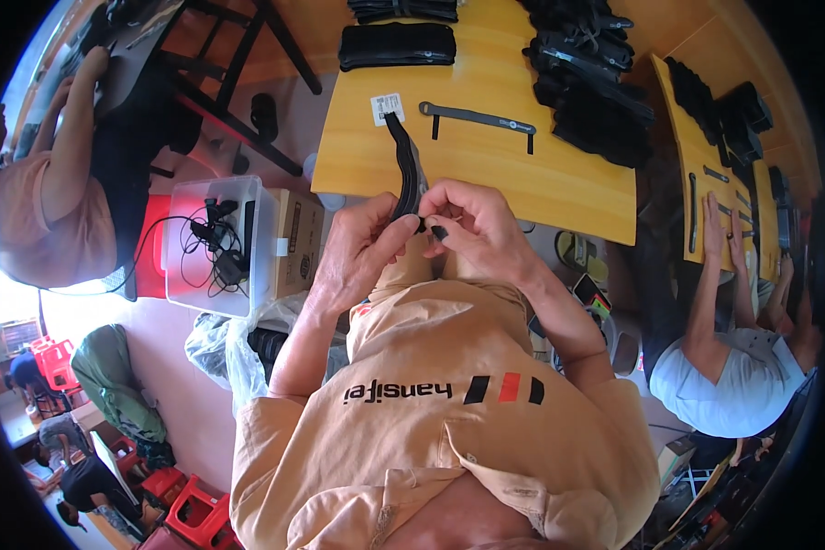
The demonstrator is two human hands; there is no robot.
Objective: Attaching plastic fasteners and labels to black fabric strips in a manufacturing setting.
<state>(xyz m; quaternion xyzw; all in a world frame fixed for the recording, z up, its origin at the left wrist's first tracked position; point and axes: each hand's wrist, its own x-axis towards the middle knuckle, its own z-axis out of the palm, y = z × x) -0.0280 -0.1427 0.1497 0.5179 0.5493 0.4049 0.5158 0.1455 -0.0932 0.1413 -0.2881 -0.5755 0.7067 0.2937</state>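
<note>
Yellow tabletop (pixel 504 188) lies ahead, a black strap (pixel 405 165) reaching over its near edge; the left hand (pixel 361 236) grips the strap's near end; the right hand (pixel 479 227) pinches a small black tab (pixel 439 232) beside it; a slack pinch could drop the tab floorward.

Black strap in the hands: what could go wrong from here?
The small black piece at the right hand might drop, since it appears held past the near edge of the table. If the left hand tugs the black strap, the white label might shift, as the strap's far end appears to overlap it.
</note>
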